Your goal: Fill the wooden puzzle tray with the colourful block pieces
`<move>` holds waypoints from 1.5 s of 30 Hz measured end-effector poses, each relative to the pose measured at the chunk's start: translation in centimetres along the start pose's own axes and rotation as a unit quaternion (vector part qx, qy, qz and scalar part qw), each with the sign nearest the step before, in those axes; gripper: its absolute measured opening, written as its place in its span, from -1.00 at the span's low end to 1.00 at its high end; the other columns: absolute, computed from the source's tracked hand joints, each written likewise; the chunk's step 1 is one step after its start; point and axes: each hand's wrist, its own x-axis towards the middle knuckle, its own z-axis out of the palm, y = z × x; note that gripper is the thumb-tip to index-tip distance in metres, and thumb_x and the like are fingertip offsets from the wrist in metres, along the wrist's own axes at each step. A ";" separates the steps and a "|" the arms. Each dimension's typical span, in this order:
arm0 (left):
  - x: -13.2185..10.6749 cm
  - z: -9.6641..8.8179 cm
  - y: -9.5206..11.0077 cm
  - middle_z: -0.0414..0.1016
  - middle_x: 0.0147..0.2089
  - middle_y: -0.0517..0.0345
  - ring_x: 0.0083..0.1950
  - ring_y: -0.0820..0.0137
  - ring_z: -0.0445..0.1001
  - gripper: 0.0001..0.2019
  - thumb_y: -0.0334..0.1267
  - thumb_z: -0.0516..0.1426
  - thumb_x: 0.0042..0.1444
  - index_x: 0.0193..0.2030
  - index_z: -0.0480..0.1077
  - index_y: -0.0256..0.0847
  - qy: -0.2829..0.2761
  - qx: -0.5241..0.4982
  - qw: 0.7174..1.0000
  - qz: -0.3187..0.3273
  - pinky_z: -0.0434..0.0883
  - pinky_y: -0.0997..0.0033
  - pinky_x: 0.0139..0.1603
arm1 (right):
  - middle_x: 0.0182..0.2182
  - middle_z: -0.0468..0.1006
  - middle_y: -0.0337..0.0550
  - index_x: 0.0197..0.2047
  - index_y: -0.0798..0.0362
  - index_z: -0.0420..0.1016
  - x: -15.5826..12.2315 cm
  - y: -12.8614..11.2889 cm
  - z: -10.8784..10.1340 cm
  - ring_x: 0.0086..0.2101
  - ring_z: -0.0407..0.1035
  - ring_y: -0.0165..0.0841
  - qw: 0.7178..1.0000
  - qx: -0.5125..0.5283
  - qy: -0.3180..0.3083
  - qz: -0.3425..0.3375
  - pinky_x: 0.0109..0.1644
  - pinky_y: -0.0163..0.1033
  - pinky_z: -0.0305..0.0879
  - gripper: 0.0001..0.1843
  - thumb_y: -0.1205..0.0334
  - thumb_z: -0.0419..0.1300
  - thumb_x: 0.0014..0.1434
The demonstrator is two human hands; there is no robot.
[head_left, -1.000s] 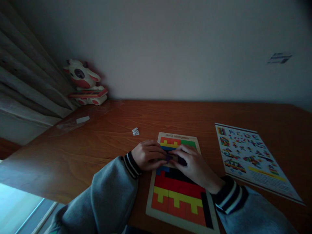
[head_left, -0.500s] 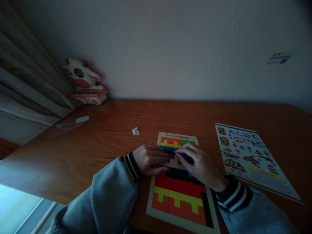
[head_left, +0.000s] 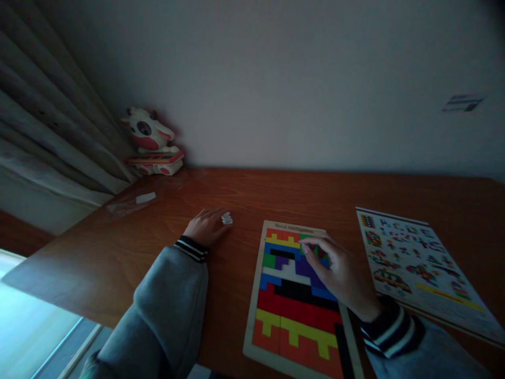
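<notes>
My left hand (head_left: 205, 227) lies low over the table, fingers stretched out and apart from the thumb. Right at its fingertips sits a little pile of small white pieces (head_left: 226, 218). A wooden puzzle board (head_left: 249, 337) filled with coloured block pieces lies flat in front of me. Over its upper right part is my right hand (head_left: 335, 268), thumb and index tips almost meeting in a pinch; whether anything is between them I cannot make out. A purple piece (head_left: 281, 262) and a white piece (head_left: 290, 272) show in the board's middle, and the right hand hides some pieces.
A printed pattern sheet (head_left: 422, 268) lies to the right of the board. At the back left stands a cow toy with a keyboard (head_left: 154, 145). Near the table's left edge is clear plastic with a white label (head_left: 145, 198). A curtain (head_left: 51, 116) hangs at left.
My left hand has left the board and moved up and left to the white pieces. My right hand stays over the board, still pinched. The view has shifted slightly.
</notes>
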 end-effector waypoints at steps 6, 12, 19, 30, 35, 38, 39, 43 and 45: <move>0.2 0.8 -0.3 0.57 0.07 0.06 0.09 0.19 0.52 -0.65 0.01 0.06 0.26 -0.01 0.55 -0.08 -0.011 -0.073 0.997 0.006 0.37 0.14 0.21 | -0.20 0.54 -0.13 -0.11 -0.03 0.46 -0.1 0.1 0.2 -0.18 0.44 -0.29 1.000 0.003 -0.001 -0.004 -0.09 -0.15 0.36 -0.83 0.14 0.10 0.31; 0.2 0.8 -0.5 0.64 -0.08 0.16 -0.04 0.25 0.60 -0.75 -0.09 0.09 0.24 -0.13 0.60 0.03 0.009 -0.133 0.991 0.019 0.48 0.27 0.07 | -0.24 0.53 -0.13 -0.07 -0.01 0.45 -0.1 -0.1 -0.1 -0.25 0.44 -0.30 1.000 0.004 0.010 0.004 -0.14 -0.17 0.36 -0.80 0.13 0.09 0.31; 0.4 0.9 0.3 0.65 -0.11 0.12 -0.10 0.26 0.62 -0.77 -0.12 0.14 0.20 -0.12 0.61 -0.02 0.006 -0.157 0.987 0.032 0.49 0.33 0.00 | -0.24 0.53 -0.13 -0.09 -0.01 0.47 0.0 0.2 -0.2 -0.23 0.44 -0.31 1.000 0.006 0.023 0.009 -0.13 -0.18 0.34 -0.79 0.12 0.10 0.31; 0.4 0.5 3.8 0.64 -0.15 0.11 -0.19 0.36 0.60 -0.78 -0.19 0.17 0.19 -0.06 0.56 -0.10 -0.034 -0.196 0.975 0.096 0.51 0.42 -0.14 | -0.26 0.58 -0.14 -0.12 0.00 0.51 0.4 0.0 -0.7 -0.43 0.38 -0.39 0.997 0.030 0.033 0.062 -0.36 -0.26 0.31 -0.74 0.04 0.10 0.30; 0.3 0.1 4.6 0.63 -0.16 0.08 -0.20 0.37 0.59 -0.78 -0.23 0.18 0.18 -0.07 0.56 -0.15 -0.049 -0.217 0.967 0.127 0.52 0.42 -0.13 | -0.30 0.57 -0.14 -0.13 0.01 0.51 0.3 0.7 -0.9 -0.38 0.41 -0.35 0.992 0.066 0.043 0.097 -0.34 -0.26 0.32 -0.72 0.01 0.11 0.29; 0.3 0.0 5.2 0.63 -0.13 0.06 -0.15 0.34 0.59 -0.79 -0.24 0.18 0.18 -0.08 0.57 -0.12 -0.059 -0.239 0.959 0.138 0.51 0.38 -0.06 | -0.28 0.57 -0.13 -0.11 0.01 0.50 0.3 1.0 -1.0 -0.32 0.43 -0.33 0.989 0.090 0.039 0.111 -0.28 -0.24 0.36 -0.71 0.00 0.11 0.29; 0.3 -0.1 5.4 0.63 -0.12 0.05 -0.13 0.33 0.60 -0.79 -0.24 0.18 0.18 -0.07 0.57 -0.10 -0.063 -0.244 0.958 0.136 0.51 0.38 -0.05 | -0.27 0.57 -0.13 -0.11 0.01 0.50 0.3 1.0 -1.0 -0.31 0.43 -0.33 0.989 0.094 0.038 0.112 -0.27 -0.23 0.37 -0.70 -0.01 0.11 0.29; 0.3 -0.3 5.9 0.63 -0.09 0.03 -0.10 0.30 0.60 -0.76 -0.27 0.16 0.19 -0.05 0.57 -0.05 -0.080 -0.251 0.956 0.131 0.51 0.37 -0.04 | -0.28 0.58 -0.12 -0.11 0.02 0.50 0.4 0.7 -1.1 -0.34 0.44 -0.33 0.990 0.090 0.036 0.103 -0.31 -0.24 0.38 -0.69 -0.01 0.11 0.29; 0.3 -0.3 6.1 0.63 -0.09 0.02 -0.11 0.29 0.61 -0.76 -0.28 0.18 0.16 -0.05 0.58 -0.06 -0.084 -0.267 0.952 0.126 0.51 0.36 -0.03 | -0.28 0.58 -0.11 -0.13 0.02 0.51 0.4 0.5 -1.1 -0.37 0.44 -0.35 0.992 0.080 0.039 0.094 -0.34 -0.25 0.37 -0.70 -0.01 0.11 0.29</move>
